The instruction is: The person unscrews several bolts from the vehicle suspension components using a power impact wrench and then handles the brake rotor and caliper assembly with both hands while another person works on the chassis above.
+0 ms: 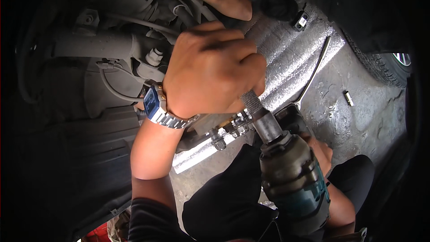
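My left hand [210,69], with a metal wristwatch [156,105] on the wrist, is closed around the knurled extension bar [251,101] of a teal and black impact wrench [293,179]. My right hand [321,152] sits behind the wrench body, mostly hidden, gripping the tool. The bar points up into the dusty underside of a car [103,45], with hoses and brackets around it. The socket end is hidden by my left hand.
Another person's arm [224,0] reaches into the underbody at the top. A silver ribbed heat shield [286,58] lies on the concrete floor [363,121] with a long wrench [313,71] on it. A small socket [348,98] and a tyre [380,65] are at the right.
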Demonstrator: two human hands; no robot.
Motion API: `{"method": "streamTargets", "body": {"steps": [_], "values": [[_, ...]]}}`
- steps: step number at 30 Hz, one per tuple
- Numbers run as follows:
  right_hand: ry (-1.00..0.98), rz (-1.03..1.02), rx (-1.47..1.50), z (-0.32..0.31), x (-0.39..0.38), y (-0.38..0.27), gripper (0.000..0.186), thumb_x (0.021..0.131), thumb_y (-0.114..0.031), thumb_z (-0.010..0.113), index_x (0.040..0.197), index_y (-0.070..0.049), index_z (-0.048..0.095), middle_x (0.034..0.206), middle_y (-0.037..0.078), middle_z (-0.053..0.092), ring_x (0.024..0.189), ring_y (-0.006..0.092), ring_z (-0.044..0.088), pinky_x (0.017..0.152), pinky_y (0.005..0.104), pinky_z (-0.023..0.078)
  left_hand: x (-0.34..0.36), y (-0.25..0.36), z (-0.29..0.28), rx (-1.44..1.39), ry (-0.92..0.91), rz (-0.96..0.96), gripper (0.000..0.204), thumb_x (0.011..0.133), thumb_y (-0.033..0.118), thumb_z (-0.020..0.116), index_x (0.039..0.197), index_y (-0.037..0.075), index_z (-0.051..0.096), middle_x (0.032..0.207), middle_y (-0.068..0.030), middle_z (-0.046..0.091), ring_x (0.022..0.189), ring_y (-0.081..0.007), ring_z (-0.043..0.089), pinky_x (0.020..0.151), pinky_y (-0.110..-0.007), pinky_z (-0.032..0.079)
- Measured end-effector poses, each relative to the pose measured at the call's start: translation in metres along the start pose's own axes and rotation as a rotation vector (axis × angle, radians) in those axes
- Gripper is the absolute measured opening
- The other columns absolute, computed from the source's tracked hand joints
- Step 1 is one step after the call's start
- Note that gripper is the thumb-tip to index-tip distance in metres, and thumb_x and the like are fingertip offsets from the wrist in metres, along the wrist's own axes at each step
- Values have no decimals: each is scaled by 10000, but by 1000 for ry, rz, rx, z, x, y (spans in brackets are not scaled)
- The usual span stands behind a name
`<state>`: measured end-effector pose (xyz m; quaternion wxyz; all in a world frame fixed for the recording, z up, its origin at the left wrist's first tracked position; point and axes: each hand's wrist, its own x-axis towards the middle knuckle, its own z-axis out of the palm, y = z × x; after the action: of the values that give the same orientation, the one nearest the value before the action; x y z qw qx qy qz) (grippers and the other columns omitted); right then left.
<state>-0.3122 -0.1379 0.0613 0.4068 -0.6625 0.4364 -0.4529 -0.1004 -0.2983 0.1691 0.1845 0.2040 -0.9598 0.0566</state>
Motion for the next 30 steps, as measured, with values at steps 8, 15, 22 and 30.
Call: {"method": "streamTargets", "body": {"steps": [8, 15, 22, 30], "values": [[38, -6, 72, 4, -7, 7, 385, 795, -260, 727, 984, 67, 652, 810, 174, 691, 647, 289, 698, 595, 341, 563, 3, 2, 2, 7, -53, -14, 270, 604, 53, 717, 552, 98, 456, 565, -23, 479, 493, -194, 495, 475, -316, 359], [47, 67, 143, 8, -15, 12, 381, 795, -270, 729, 963, 62, 653, 782, 161, 687, 627, 286, 696, 579, 340, 560, 4, 2, 4, -12, -51, -19, 276, 619, 49, 718, 555, 88, 452, 565, -34, 487, 495, -209, 503, 486, -321, 373], [38, 77, 53, 5, -12, 7, 317, 770, -227, 732, 931, 39, 669, 755, 131, 683, 615, 261, 695, 573, 325, 552, 6, 4, 4, -11, -70, -13, 276, 629, 42, 717, 561, 83, 453, 563, -39, 485, 496, -215, 505, 491, -326, 385], [4, 73, 0, -1, -9, 2, 290, 743, -206, 740, 911, 21, 679, 748, 118, 679, 615, 253, 695, 580, 321, 556, 6, 2, 3, -29, -28, -6, 272, 650, 49, 721, 582, 81, 460, 575, -47, 504, 507, -221, 514, 495, -330, 390]]}}
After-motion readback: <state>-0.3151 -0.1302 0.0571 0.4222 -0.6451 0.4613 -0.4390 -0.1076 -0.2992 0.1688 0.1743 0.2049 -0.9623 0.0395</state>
